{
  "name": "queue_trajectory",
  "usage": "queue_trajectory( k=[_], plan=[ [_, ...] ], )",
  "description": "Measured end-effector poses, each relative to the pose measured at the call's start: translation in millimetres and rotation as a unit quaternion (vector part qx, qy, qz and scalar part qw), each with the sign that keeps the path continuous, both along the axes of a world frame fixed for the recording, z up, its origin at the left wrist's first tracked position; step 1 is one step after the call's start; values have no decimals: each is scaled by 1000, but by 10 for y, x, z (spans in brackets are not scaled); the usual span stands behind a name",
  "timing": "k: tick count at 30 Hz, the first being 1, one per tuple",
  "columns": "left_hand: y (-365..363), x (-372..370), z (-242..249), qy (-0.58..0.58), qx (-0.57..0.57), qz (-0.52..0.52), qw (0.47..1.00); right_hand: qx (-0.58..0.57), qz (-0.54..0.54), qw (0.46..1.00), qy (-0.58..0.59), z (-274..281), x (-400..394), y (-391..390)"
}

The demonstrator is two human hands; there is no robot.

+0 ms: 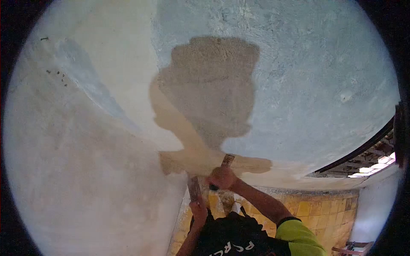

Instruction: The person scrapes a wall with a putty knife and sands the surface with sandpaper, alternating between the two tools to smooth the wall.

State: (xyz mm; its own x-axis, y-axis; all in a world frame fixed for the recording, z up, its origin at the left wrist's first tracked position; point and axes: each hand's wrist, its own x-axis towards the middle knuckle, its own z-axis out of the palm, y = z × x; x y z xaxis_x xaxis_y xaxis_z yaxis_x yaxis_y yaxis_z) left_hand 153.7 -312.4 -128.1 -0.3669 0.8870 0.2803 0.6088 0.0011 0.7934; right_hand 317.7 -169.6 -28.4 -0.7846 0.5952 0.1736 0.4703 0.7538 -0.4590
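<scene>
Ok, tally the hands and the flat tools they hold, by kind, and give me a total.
Hands: 2 (left hand, right hand)
Flat tools: 2 (left flat tool, right flat tool)
Total: 4

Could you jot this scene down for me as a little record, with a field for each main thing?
Left hand: grips a flat, narrow tool, held upright
Right hand: holds a tool with a short flat blade; whether it touches the wall, I cannot tell
Wall: uneven, pale blue and off-white areas
Dark shape on wall: head-like, probably a shadow
Below: yellowish tiles
Clothing: black top, yellow-green sleeve
</scene>
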Motion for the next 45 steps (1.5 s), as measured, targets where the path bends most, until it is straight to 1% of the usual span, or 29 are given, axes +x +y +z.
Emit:
queue_trajectory(
  k=[1,3,4,5,6,7,8,10,11,13,14,15,16,19,20,21,23,24,26,27,29,33,35,36,38,39,41,43,45],
  plan=[
    [-12,-2,-31,69,45,0,997,2,-2,1000,2,68,-1,-99],
    [66,86,42,134,86,3,987,70,48,966,243,101,-3,-353],
    [190,180,233,31,119,21,992,2,83,996,39,-99,55,-261],
    [223,237,360,-72,151,38,985,-1,84,996,39,-230,22,-172],
    [155,225,393,-72,148,38,986,-28,14,990,139,-332,-23,-73],
    [102,188,413,-61,80,19,995,-50,-56,969,237,-367,-44,-8],
    [62,150,410,-47,13,-2,999,-48,-57,968,238,-215,-33,-73],
    [-13,67,165,-80,-30,12,996,-52,-15,986,160,41,7,-290],
    [-20,65,143,-116,-76,29,990,-52,-12,986,159,-153,-9,-230],
    [-14,85,190,-101,-47,20,994,-75,-5,994,-80,-678,-36,-77],
    [-24,98,232,-83,-16,8,996,-78,-4,994,-81,-589,-27,-94],
    [-546,-240,-1013,-84,-15,7,996,-66,2,997,43,-342,-20,-68],
    [-898,-557,-2119,126,142,48,981,-51,8,985,168,-141,-14,-65],
    [-650,-412,-1607,163,126,55,977,-97,49,991,76,62,52,-242],
    [-75,-105,-466,-9,-53,19,998,-115,30,993,0,134,42,-181],
    [-107,-125,-402,-9,-55,19,998,-117,30,993,-1,65,9,-173],
    [-109,-165,-290,143,-368,-54,917,-80,13,980,182,-123,-59,-93],
    [-107,-131,-222,145,-367,-56,917,-79,11,980,183,-185,-72,-111],
    [-65,-3,-46,-125,-95,-28,987,-106,1,990,88,-246,-80,-186],
    [-74,-20,-93,-126,-94,-32,987,-105,-3,991,87,-273,-62,-228],
    [-137,-44,-206,-175,-99,10,980,36,62,988,134,-361,28,-375],
    [-237,102,-77,-147,-68,26,986,16,-99,952,289,-770,-15,-677],
    [-296,99,62,-132,-214,-19,968,-191,-145,875,421,-689,14,-747],
    [-300,129,108,-132,-220,-33,966,-188,-159,873,420,-769,29,-783],
    [-252,224,188,38,-98,-183,978,-84,-314,868,376,-914,98,-846],
    [-262,282,222,120,-33,-250,960,-86,-322,866,372,-998,181,-915],
    [-244,456,364,50,-39,-242,968,-435,-399,694,412,-947,369,-1077],
    [-352,363,162,-14,-47,-231,972,-385,-430,698,424,-1016,503,-1217],
    [-555,-55,-500,-65,-203,-173,962,-328,-457,702,436,-1014,595,-1378]
  ],
)
